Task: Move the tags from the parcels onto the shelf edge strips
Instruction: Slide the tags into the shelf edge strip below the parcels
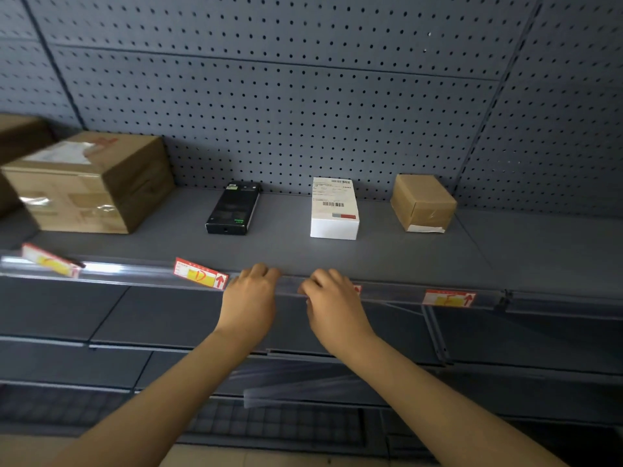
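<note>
Both my hands rest on the clear shelf edge strip (145, 272). My left hand (249, 294) curls its fingers over the strip's top edge. My right hand (332, 301) pinches at the strip, and a red-and-white tag (357, 289) peeks out just behind its fingers, mostly hidden. Another tag marked D (199, 274) sits tilted in the strip left of my left hand. A third tag (50, 260) lies crooked at the far left, and one more tag (449, 298) sits in the strip at the right. Parcels stand on the shelf behind: a black box (233, 207), a white box (334, 207), a small brown box (423, 203).
A large taped cardboard box (91, 182) stands at the shelf's left, with another carton (17, 139) behind it. A grey pegboard wall (303, 96) backs the shelf. Lower shelves (135, 318) with their own strips lie below my arms.
</note>
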`<state>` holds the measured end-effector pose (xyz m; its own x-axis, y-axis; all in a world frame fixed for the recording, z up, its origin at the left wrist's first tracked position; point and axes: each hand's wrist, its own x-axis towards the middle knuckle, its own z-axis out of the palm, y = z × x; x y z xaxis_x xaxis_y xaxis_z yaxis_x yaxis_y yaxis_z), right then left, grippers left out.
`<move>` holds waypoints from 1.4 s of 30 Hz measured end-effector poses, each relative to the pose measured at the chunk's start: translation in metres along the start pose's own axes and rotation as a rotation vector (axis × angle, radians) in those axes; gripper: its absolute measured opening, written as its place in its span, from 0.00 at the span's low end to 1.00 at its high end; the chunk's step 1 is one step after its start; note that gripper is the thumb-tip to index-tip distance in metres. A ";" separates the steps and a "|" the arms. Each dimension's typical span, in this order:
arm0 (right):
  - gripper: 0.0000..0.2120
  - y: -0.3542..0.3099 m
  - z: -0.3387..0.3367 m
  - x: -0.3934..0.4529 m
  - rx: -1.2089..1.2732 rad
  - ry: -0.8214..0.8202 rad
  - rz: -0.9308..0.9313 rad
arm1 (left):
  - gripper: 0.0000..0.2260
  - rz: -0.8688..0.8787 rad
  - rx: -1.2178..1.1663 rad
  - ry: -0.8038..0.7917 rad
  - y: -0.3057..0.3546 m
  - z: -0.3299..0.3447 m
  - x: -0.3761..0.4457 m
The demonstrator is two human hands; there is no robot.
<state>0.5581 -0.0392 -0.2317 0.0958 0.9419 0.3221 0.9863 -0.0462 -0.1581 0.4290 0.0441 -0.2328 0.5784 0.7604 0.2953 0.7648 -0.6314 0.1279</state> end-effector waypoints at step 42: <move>0.15 -0.142 0.057 0.091 -0.057 -0.001 0.197 | 0.09 0.151 -0.139 0.011 -0.181 -0.021 0.006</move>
<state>0.4194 0.0721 -0.2329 0.2879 0.9128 0.2896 0.9544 -0.2487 -0.1650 0.2878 0.1599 -0.2341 0.6793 0.6546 0.3317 0.6228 -0.7533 0.2111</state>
